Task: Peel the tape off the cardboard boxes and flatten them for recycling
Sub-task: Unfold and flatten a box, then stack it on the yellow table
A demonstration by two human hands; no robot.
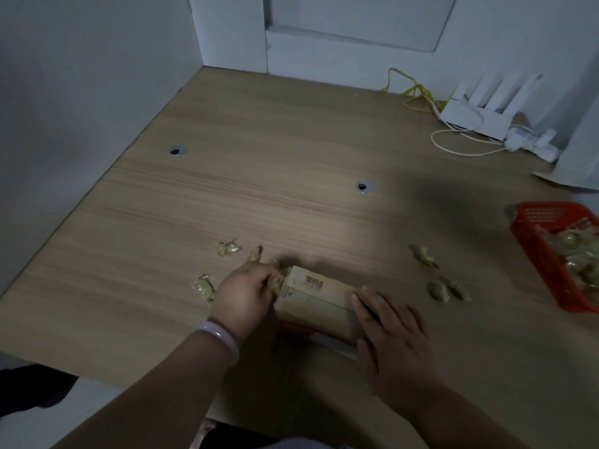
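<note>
Both hands half-hiding dim box

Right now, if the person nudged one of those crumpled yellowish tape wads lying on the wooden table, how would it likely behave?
The crumpled yellowish tape wad left of the left hand is small and loosely balled, so probably very light, skidding or tumbling at a touch. Its irregular shape suggests it would not roll far. Being peeled tape, it may cling to the wooden table or fingers.

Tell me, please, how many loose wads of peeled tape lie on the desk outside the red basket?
5, I think: three left of the box, at and, and two right of it, at and. The left hand may hide another.
</note>
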